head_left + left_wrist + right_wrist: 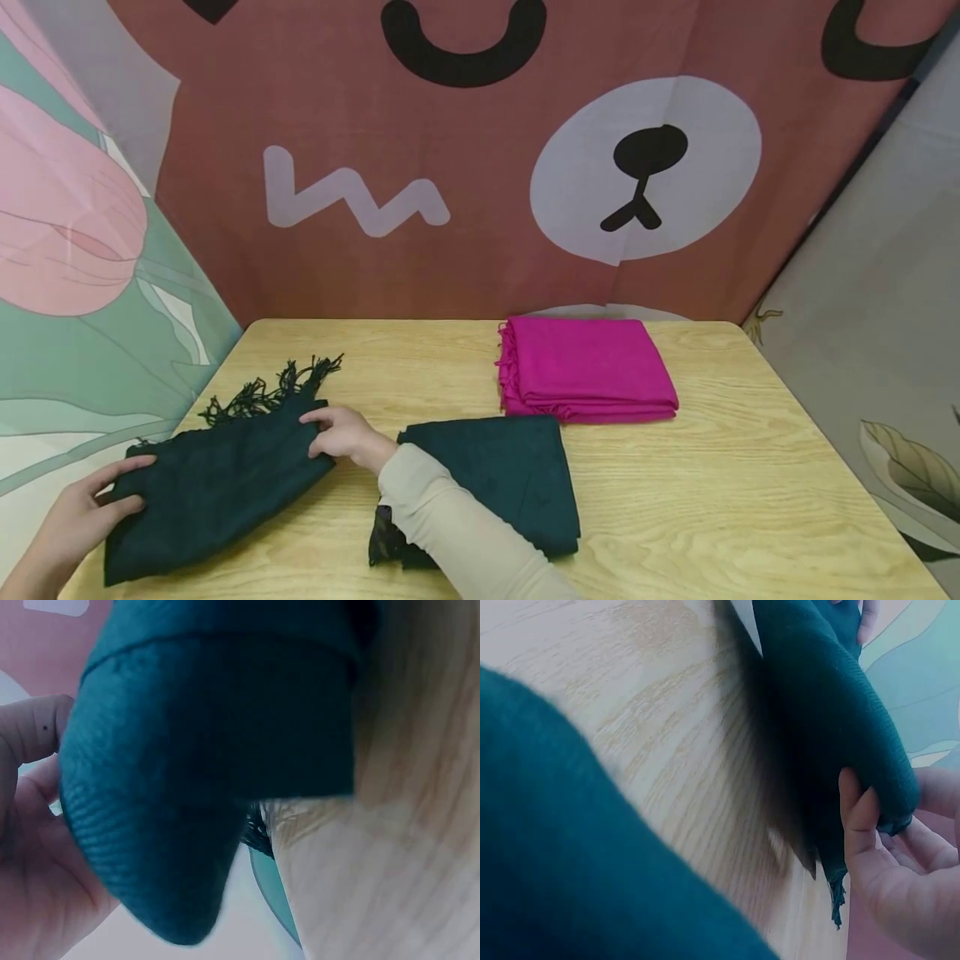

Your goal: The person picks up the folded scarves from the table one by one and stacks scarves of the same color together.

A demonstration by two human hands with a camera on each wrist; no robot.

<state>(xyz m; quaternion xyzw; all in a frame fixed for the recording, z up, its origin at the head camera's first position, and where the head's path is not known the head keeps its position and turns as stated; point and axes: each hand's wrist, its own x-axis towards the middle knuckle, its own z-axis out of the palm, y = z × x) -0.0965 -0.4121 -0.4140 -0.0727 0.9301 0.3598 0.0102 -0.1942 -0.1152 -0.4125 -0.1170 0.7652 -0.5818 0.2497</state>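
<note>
A dark green fringed scarf [217,483], folded into a band, is held at the table's left side. My left hand [78,517] grips its left end between thumb and fingers. At the other end, near the fringe, my right hand [345,435] pinches the cloth; the right wrist view shows thumb and fingers of that hand [900,877] around the folded edge. A rounded fold of the scarf [165,787] fills the left wrist view and hides the left fingertips. Under my right forearm lies a second folded dark green cloth [502,483], with a dark bunched end at its left.
A folded magenta scarf [588,367] with fringe on its left side lies at the back of the wooden table [720,500]. Behind stands a brown curtain [337,275] with a bear print; printed cloths hang on both sides.
</note>
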